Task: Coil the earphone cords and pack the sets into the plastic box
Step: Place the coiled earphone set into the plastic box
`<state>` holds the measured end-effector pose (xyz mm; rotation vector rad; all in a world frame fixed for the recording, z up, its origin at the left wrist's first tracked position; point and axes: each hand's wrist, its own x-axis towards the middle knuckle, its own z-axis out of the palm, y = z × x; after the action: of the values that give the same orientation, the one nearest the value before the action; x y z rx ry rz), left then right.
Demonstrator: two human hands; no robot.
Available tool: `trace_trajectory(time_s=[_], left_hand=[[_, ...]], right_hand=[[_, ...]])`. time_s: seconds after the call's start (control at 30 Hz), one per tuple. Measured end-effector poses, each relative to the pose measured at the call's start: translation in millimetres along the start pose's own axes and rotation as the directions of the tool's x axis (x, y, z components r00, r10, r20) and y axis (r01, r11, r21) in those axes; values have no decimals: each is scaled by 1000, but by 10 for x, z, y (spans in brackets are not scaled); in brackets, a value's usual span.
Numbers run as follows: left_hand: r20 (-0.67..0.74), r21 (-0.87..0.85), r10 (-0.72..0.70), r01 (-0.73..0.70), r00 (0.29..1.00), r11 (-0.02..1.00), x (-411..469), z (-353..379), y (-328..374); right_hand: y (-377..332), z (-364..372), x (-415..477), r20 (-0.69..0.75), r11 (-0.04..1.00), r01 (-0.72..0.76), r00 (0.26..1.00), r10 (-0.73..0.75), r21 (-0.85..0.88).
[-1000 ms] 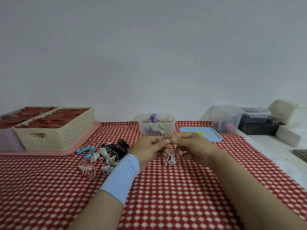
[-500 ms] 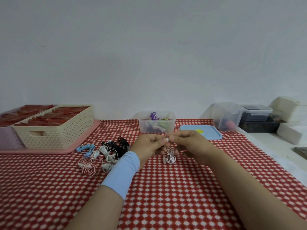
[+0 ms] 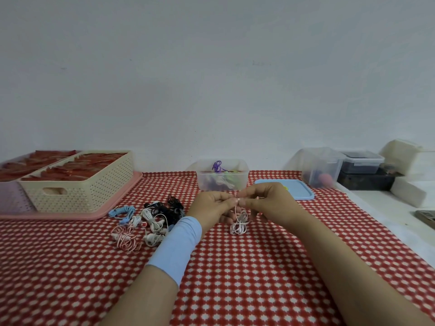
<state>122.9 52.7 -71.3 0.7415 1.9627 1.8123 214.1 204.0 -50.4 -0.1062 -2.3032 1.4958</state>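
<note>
Both hands — left hand [image 3: 215,209], right hand [image 3: 266,203] — are pinching shut on a coiled earphone set [image 3: 239,224]; next, I judge, dropping it into the plastic box [image 3: 222,178] just beyond.

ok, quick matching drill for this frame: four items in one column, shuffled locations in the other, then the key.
Items:
1. coiled white earphone set
2. clear plastic box
3. blue lid
4. cream basket

Locations:
A. on the pink tray, far left
B. flat on the cloth, right of the box
C. hanging below the pinching left hand and right hand
D. by the wall, centre

Pairs: 1-C, 2-D, 3-B, 4-A
</note>
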Motion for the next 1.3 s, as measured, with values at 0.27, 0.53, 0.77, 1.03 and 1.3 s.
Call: trace_trajectory(time_s=[0.27, 0.53, 0.77, 1.03, 1.3], left_hand=[[51, 4, 9, -9, 999, 1000, 15, -37, -11], [151, -7, 37, -36, 988, 999, -10, -74, -18], [200, -171, 24, 11, 979, 985, -4, -72, 5], [80, -77, 71, -65, 994, 995, 12, -104, 46], [-72, -85, 72, -78, 995, 993, 23, -224, 84]], right_hand=[[21, -66, 9, 65, 992, -88, 994, 82, 86], [106, -24, 30, 245, 900, -311, 939, 241, 305], [92, -90, 46, 303, 912, -271, 937, 176, 308], [56, -73, 70, 152, 955, -187, 976, 154, 231], [63, -12, 73, 301, 826, 9, 934, 195, -563]])
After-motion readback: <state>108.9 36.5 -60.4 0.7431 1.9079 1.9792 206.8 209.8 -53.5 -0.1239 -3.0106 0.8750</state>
